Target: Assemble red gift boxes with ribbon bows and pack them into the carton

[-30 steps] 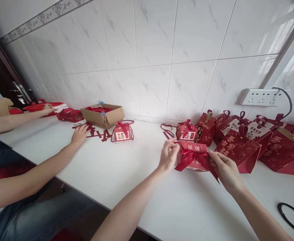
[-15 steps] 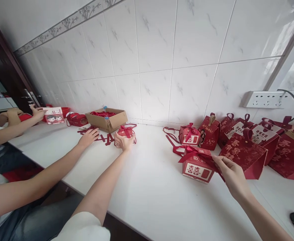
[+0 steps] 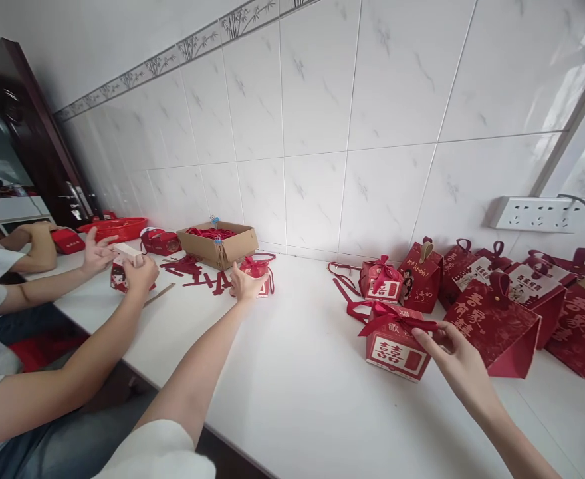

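My left hand (image 3: 246,283) reaches far forward and grips a small red gift box (image 3: 255,267) tied with ribbon, beside the cardboard box. Part of that gift box is hidden behind my fingers. To the right, my right hand (image 3: 455,349) pinches the dark red ribbon (image 3: 425,324) at the top of another red gift box (image 3: 397,349) with white label panels. This box sits on the white table (image 3: 297,372), its bow spread over the lid. Just behind it stands a similar bow-tied gift box (image 3: 381,283).
Several red handled gift bags (image 3: 494,322) crowd the right side below a power strip (image 3: 536,214). A cardboard box of red ribbons (image 3: 225,249) stands at the wall. At left, a co-worker's hands (image 3: 140,269) hold a small carton (image 3: 119,276); a red basin (image 3: 123,228) lies behind.
My right hand has shifted slightly along the ribbon. The co-worker's nearer hand has moved left from the loose ribbons to the carton, which was lowered and turned. My view has tilted a little.
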The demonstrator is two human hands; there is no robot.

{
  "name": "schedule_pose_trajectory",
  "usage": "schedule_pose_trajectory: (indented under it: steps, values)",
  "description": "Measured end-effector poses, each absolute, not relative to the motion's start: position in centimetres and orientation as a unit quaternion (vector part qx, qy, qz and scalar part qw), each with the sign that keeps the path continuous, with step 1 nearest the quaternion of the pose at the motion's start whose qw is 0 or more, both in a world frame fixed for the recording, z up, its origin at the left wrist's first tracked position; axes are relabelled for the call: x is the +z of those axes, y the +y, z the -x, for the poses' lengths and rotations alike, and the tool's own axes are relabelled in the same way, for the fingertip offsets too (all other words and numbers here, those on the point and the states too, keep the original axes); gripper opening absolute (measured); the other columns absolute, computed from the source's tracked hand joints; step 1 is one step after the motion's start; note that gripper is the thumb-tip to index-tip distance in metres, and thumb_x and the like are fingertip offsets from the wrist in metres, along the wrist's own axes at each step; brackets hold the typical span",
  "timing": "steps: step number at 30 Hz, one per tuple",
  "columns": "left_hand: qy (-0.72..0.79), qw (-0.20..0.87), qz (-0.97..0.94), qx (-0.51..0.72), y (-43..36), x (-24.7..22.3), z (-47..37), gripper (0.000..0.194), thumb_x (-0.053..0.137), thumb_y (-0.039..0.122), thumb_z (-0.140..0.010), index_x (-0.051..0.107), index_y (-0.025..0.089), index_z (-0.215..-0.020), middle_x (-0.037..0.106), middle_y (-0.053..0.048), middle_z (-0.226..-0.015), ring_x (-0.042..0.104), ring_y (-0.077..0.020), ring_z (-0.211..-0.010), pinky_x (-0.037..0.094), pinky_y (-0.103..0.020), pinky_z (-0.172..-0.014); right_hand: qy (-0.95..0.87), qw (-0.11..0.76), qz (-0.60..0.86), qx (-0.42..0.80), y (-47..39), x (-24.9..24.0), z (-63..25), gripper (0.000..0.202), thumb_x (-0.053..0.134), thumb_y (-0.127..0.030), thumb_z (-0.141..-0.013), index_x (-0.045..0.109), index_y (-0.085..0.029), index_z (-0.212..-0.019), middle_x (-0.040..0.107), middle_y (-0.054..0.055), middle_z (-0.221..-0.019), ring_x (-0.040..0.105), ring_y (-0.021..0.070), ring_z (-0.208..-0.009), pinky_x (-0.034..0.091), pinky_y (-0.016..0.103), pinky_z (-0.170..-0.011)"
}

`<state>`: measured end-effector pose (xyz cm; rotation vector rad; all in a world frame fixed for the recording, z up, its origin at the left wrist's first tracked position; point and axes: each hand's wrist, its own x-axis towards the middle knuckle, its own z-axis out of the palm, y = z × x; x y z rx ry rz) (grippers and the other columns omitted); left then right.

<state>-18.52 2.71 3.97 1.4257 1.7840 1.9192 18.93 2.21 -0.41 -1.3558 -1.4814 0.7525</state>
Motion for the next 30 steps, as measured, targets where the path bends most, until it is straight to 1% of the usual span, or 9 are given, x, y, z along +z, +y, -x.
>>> schedule_pose_trajectory:
  steps: [3,6,10,13,19,22,25,27,30]
  values:
    - [0.608,0.052,-0.469,0.639,1.5,3.4,18.4,0.06,0.076,0.04,-0.06,0.045,0.017,-0.106,0.055,-0.006,-0.116,0.041,-0.0306,-0.124,0.036,-0.041,-0.1,-0.632,0.495,0.541,0.251,2.9,-1.4,-18.8,0.08,0.067,-0.067,-0.056,0.049,-0.019,-0.118,0.053,0.015,-0.118,0.055,0.0329,-0.104,0.052,0.04,-0.077]
    - [0.61,0.039,-0.477,0.631,-0.6,2.3,18.2,0.073,0.081,0.034,-0.051,0.044,0.019,-0.111,0.052,-0.008,-0.12,0.041,-0.0319,-0.125,0.036,-0.045,-0.101,-0.671,0.475,0.504,0.263,3.5,-2.4,-19.0,0.099,0.07,-0.065,-0.053,0.033,-0.018,-0.132,0.038,0.02,-0.135,0.042,0.0377,-0.123,0.046,0.046,-0.093]
    - [0.568,0.012,-0.573,0.591,-4.4,1.5,17.5,0.086,0.082,0.028,-0.045,0.04,0.023,-0.12,0.049,-0.012,-0.128,0.042,-0.0338,-0.125,0.032,-0.051,-0.105,-0.721,0.439,0.428,0.324,3.8,-3.0,-19.6,0.103,0.071,-0.057,-0.061,0.015,-0.025,-0.141,0.038,0.017,-0.137,0.046,0.033,-0.123,0.044,0.047,-0.097]
    - [0.501,-0.033,-0.672,0.544,-7.6,1.7,16.4,0.091,0.081,0.03,-0.042,0.038,0.024,-0.122,0.051,-0.013,-0.125,0.047,-0.0343,-0.121,0.036,-0.051,-0.103,-0.723,0.432,0.408,0.353,3.8,-2.8,-19.9,0.103,0.071,-0.054,-0.065,0.008,-0.027,-0.143,0.04,0.017,-0.138,0.049,0.031,-0.122,0.042,0.049,-0.099]
    - [0.375,-0.07,-0.763,0.522,-13.0,1.8,12.3,0.106,0.083,0.039,-0.038,0.029,0.028,-0.129,0.05,-0.013,-0.121,0.053,-0.0379,-0.113,0.047,-0.053,-0.09,-0.688,0.444,0.434,0.377,2.8,-1.1,-19.6,0.113,0.08,-0.044,-0.054,0.013,-0.023,-0.143,0.035,0.019,-0.142,0.038,0.0336,-0.13,0.039,0.048,-0.101]
    - [0.32,-0.033,-0.792,0.518,-14.9,1.5,10.0,0.11,0.081,0.035,-0.042,0.023,0.03,-0.136,0.048,-0.014,-0.124,0.053,-0.0376,-0.113,0.048,-0.052,-0.088,-0.68,0.464,0.436,0.365,1.2,0.0,-19.7,0.107,0.079,-0.041,-0.056,0.018,-0.021,-0.142,0.034,0.019,-0.142,0.038,0.0317,-0.13,0.042,0.039,-0.1]
    - [0.312,0.046,-0.81,0.495,-15.8,1.2,8.5,0.105,0.076,0.028,-0.048,0.023,0.029,-0.139,0.047,-0.014,-0.126,0.05,-0.0365,-0.115,0.047,-0.052,-0.091,-0.662,0.487,0.466,0.328,-0.6,1.0,-21.3,0.103,0.076,-0.04,-0.062,0.016,-0.019,-0.142,0.037,0.018,-0.139,0.042,0.0277,-0.127,0.042,0.033,-0.1]
    - [0.316,0.086,-0.815,0.479,-15.9,1.0,8.0,0.101,0.073,0.024,-0.051,0.023,0.029,-0.139,0.047,-0.013,-0.126,0.051,-0.0355,-0.115,0.047,-0.051,-0.092,-0.632,0.515,0.502,0.289,-1.5,1.7,-23.5,0.102,0.074,-0.043,-0.063,0.013,-0.016,-0.141,0.038,0.019,-0.136,0.044,0.0282,-0.125,0.041,0.035,-0.101]
    - [0.329,0.112,-0.814,0.466,-15.4,0.5,7.4,0.096,0.072,0.023,-0.054,0.025,0.03,-0.137,0.048,-0.012,-0.124,0.052,-0.034,-0.113,0.048,-0.05,-0.091,-0.554,0.573,0.565,0.214,-2.7,2.4,-27.9,0.106,0.071,-0.05,-0.062,0.008,-0.013,-0.139,0.033,0.022,-0.136,0.041,0.0339,-0.124,0.038,0.046,-0.103]
